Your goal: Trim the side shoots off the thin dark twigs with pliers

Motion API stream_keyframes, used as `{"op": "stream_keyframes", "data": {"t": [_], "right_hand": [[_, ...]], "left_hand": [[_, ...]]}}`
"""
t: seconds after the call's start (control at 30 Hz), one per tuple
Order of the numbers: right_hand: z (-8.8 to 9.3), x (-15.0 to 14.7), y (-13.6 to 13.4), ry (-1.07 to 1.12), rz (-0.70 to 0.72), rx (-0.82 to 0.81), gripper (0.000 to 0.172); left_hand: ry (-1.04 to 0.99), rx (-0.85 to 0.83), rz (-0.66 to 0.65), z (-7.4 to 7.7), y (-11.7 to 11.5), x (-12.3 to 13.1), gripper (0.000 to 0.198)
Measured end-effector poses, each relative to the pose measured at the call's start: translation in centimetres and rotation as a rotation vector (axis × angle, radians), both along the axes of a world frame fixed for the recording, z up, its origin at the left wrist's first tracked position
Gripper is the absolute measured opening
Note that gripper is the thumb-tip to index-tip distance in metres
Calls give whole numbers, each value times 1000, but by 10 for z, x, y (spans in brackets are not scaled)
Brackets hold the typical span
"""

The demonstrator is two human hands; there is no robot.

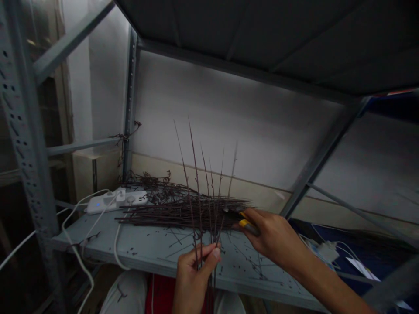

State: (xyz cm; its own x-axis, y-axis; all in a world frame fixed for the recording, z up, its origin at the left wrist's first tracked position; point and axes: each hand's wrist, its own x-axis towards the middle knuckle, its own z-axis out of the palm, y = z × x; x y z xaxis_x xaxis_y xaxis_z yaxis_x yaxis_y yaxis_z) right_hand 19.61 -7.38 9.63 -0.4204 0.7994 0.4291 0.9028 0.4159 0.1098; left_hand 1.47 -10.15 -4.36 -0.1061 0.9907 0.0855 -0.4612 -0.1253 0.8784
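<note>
Several thin dark twigs (197,179) stand upright in a loose fan, pinched near their lower part by my left hand (198,266). My right hand (275,233) is closed around the yellow and grey handles of a pair of pruning shears (244,222). The dark head of the shears points left and lies close to the upright twigs; whether it touches one I cannot tell. Behind both hands a pile of long dark twigs (157,213) lies crosswise on the grey shelf (137,246).
A white power strip (137,198) with plugs and white cables (70,237) sits at the left. Curly twigs (153,185) lie behind the pile. Small cut bits litter the shelf. Metal rack posts (28,144) stand at the sides, with another shelf (262,39) overhead.
</note>
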Motion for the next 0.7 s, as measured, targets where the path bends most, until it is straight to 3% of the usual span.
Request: {"op": "stream_keyframes", "data": {"t": [0.17,0.33,0.53,0.7], "right_hand": [[-5,-20,-7,400,-21,-109,27],[-14,-46,-15,621,109,-263,18],[-27,-61,-14,664,125,-388,24],[-35,-54,-13,624,107,-384,23]], "left_hand": [[-65,-27,-51,-6,5,1,46],[-132,-99,-129,-2,-3,9,51],[-238,-42,-301,-1,-11,9,55],[-506,-10,-406,-7,-5,-2,23]]}}
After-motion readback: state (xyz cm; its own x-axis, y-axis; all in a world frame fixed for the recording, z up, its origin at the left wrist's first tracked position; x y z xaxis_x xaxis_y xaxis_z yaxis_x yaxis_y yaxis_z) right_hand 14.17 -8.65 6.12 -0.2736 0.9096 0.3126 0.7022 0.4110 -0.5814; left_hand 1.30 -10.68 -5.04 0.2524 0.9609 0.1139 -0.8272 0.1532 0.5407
